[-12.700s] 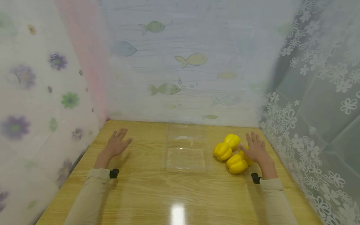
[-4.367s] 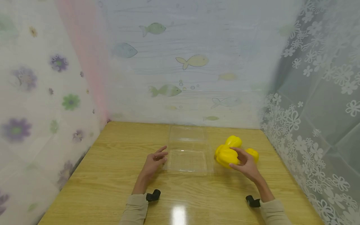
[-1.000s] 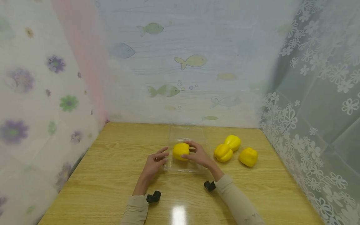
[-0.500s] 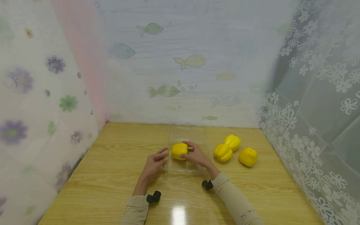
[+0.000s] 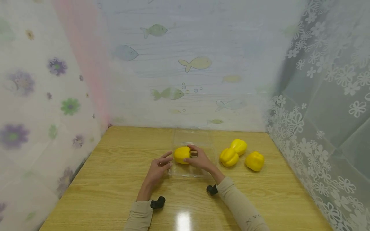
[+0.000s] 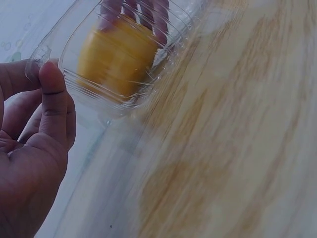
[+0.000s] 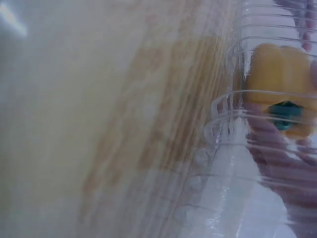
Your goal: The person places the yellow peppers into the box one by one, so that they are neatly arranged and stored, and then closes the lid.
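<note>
A clear plastic clamshell box (image 5: 193, 136) stands at the middle of the table with its lid folded back. My left hand (image 5: 157, 170) pinches the box's left rim; in the left wrist view its thumb (image 6: 51, 79) and forefinger are on a corner tab. Inside the box, toward its left side, sits a yellow bell pepper (image 5: 182, 155), which my right hand (image 5: 201, 159) grips from the right with thumb and fingers. Through the clear wall, the right wrist view has the pepper (image 7: 280, 69) with its green stem (image 7: 286, 115) facing the right hand.
Right of the box lie two touching yellow bell peppers (image 5: 229, 157), one behind the other. Another yellow bell pepper (image 5: 255, 161) lies apart, farther right. Printed curtains enclose the wooden table (image 5: 115, 186) at the back and both sides.
Since 4.4 seconds ago, my right hand has carried one pepper from the right-hand group into the box. Over the last second it shifted slightly left. My left hand stayed at the rim.
</note>
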{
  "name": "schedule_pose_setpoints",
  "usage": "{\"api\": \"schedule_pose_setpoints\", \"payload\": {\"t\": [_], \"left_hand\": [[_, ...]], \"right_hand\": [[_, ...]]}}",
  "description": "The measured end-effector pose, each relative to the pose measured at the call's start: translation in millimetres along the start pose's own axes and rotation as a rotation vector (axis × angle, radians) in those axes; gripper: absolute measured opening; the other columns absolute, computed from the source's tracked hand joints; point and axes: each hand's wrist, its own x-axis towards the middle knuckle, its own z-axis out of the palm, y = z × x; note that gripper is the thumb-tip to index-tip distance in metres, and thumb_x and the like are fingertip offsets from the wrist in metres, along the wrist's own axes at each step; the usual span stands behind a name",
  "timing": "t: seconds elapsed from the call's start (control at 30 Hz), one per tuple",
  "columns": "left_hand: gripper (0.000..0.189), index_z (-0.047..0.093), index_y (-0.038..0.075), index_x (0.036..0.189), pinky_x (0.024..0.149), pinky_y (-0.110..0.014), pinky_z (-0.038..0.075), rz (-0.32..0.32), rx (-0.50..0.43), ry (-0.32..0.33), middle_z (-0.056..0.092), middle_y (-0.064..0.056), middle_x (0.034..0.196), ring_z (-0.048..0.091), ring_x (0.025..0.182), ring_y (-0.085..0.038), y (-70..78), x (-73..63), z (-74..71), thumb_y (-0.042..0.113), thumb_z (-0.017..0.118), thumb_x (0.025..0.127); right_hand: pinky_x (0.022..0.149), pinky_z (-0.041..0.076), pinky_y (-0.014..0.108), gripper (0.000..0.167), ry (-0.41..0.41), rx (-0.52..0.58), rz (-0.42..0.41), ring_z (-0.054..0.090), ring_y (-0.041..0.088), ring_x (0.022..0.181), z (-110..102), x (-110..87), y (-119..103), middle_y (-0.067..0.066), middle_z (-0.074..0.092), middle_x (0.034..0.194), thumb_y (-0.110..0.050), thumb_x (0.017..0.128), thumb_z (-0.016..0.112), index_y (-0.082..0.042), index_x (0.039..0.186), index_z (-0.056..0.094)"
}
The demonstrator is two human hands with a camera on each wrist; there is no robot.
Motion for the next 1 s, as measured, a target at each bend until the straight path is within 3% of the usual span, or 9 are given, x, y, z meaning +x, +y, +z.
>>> {"api": "schedule_pose_setpoints", "payload": {"t": [0.47,0.73,1.0], "left_hand": [[0.03,0.069,-0.009,0.123,0.089,-0.016,0.049,0.018,-0.008,-0.015,0.049,-0.013,0.154,0.049,0.138,-0.037,-2.2,1.5,-1.4,0.001,0.068,0.095],[0.03,0.068,-0.009,0.124,0.089,-0.016,0.049,0.02,-0.019,-0.032,0.048,-0.013,0.155,0.049,0.138,-0.038,-4.6,2.8,-2.5,0.002,0.068,0.096],[0.029,0.069,-0.009,0.123,0.087,-0.015,0.048,0.025,-0.012,-0.018,0.05,-0.014,0.154,0.05,0.137,-0.037,-2.3,1.8,-1.3,-0.001,0.067,0.095]], "right_hand": [[0.102,0.05,0.052,0.069,-0.023,0.029,-0.008,0.05,0.047,0.134,3.2,0.9,-2.4,0.025,0.043,0.152,-0.016,0.092,0.077,-0.007,0.153,0.045],[0.093,0.056,0.046,0.069,-0.058,0.098,0.011,0.045,0.047,0.139,1.1,-1.2,-2.9,0.026,0.039,0.154,-0.011,0.095,0.072,-0.006,0.156,0.039],[0.102,0.051,0.05,0.069,-0.063,0.087,-0.006,0.043,0.047,0.14,0.2,-1.9,-2.4,0.026,0.036,0.157,-0.008,0.095,0.072,-0.008,0.155,0.041]]}}
